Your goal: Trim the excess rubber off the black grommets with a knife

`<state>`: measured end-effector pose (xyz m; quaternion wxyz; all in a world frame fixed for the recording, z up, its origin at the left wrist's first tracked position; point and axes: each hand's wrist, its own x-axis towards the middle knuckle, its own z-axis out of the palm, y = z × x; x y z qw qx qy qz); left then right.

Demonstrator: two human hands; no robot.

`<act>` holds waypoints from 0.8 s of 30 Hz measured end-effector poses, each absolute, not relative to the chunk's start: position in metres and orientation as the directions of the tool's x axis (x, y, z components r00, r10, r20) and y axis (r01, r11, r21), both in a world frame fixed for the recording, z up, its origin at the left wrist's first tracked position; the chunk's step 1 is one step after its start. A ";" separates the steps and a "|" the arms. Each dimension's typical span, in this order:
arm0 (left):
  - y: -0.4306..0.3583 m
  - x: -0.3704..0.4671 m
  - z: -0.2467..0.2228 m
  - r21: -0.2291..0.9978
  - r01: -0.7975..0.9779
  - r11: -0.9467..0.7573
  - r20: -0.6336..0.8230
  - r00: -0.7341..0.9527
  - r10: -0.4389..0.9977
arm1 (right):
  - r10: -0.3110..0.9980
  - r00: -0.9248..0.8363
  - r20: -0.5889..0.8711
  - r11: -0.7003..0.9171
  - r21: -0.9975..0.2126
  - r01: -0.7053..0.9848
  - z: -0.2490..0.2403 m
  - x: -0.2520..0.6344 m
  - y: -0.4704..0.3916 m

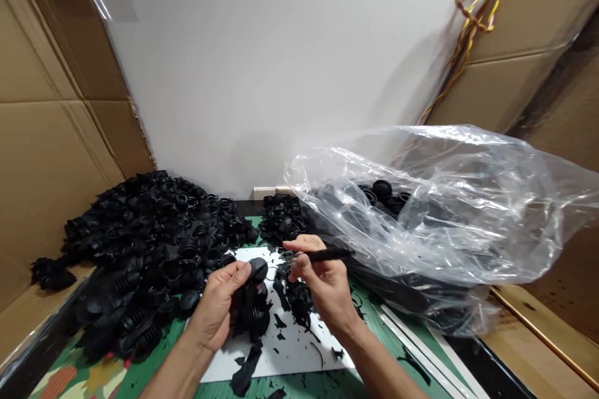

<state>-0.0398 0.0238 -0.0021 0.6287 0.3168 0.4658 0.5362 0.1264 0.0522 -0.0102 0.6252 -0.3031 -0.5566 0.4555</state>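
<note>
My left hand point(223, 299) grips a black rubber part point(258, 269) between thumb and fingers, its smooth round end showing. More black rubber hangs just below, near the fingers. Facing it on the right, my right hand point(322, 280) holds a slim black-handled tool point(330, 254), its thin tip pointing left, a small gap from the rubber part. Both hands are above a white sheet point(281, 355) strewn with black scraps point(299, 305).
A big heap of black rubber parts point(154, 230) lies on the left. At right, a clear plastic bag point(472, 218) holds more black parts. Cardboard point(42, 137) stands at both sides, with twisted wire point(463, 37) at upper right. White strips point(416, 352) lie on the green surface.
</note>
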 end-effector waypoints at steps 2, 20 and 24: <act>0.024 -0.040 -0.002 0.869 -0.448 0.211 -0.251 -0.032 0.967 | 0.894 -0.006 0.449 0.433 -0.865 -0.254 -0.008 0.129 0.049; 0.020 -0.036 -0.005 0.960 -0.277 0.021 -0.040 -0.062 0.997 | 0.926 0.058 0.372 0.376 -0.906 -0.196 -0.014 0.112 0.039; 0.021 -0.035 -0.009 0.979 -0.205 0.007 -0.041 -0.159 0.987 | 0.830 0.037 0.557 0.558 -0.829 -0.033 -0.015 0.108 0.032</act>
